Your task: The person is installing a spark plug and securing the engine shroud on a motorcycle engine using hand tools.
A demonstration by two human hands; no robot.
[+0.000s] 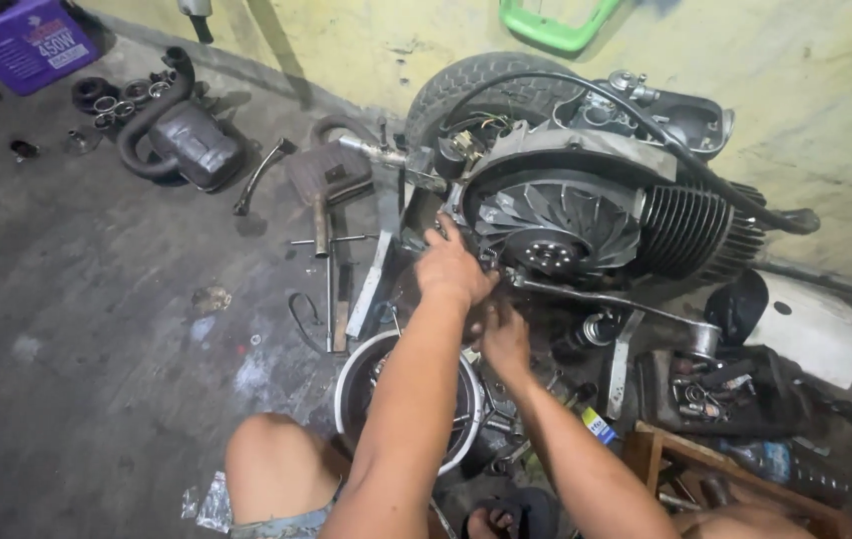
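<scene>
On the far left of the concrete floor (97, 299) lies a black exhaust muffler (182, 140) with its curved pipe, well apart from the work. Nearer the centre, a hammer (321, 215) and loose rods rest beside a round metal basin (351, 384).

The person's left hand (451, 268) is pressed against the lower left edge of the scooter engine (586, 205), fingers curled onto the casing just beside the finned flywheel fan (556, 235); whether they pinch a small part cannot be told. The right hand (504, 339) sits just below it, fingers closed narrow and turned under the casing; what they hold is hidden.

The engine lies on its side against the yellow wall (825, 90), rear tyre (481, 85) behind it and ribbed cylinder (695, 230) to the right. A long wrench (606, 297) rests under the fan. An open tool bag (725, 389) lies at far right.

Judged step: working a fastener or fitting at the casing's lower edge. The next move calls for a firm steadying grip above and controlled turning below.
</scene>
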